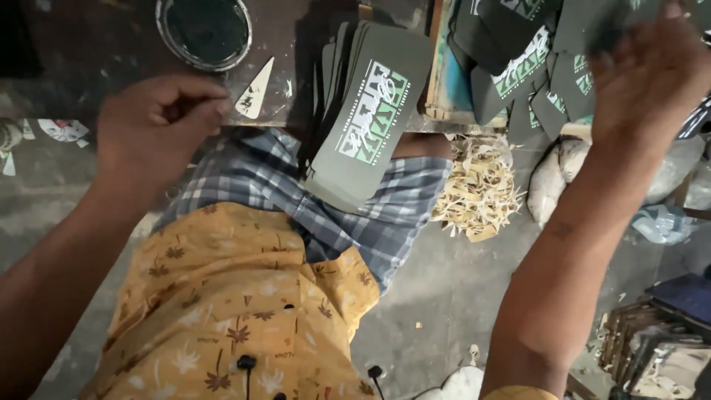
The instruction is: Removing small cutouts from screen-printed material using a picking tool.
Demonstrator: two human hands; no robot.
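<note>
From the head camera, the left hand is curled shut on nothing I can see, left of the card stack hanging over the table edge. The right hand presses spread cards, right of it.

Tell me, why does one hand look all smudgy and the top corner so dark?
In the head view, the right hand is smeared by motion blur over the dark printed cards; the left hand and the card stack on the lap look sharper; dim light leaves the upper left, around the round tin, shadowy.
</note>
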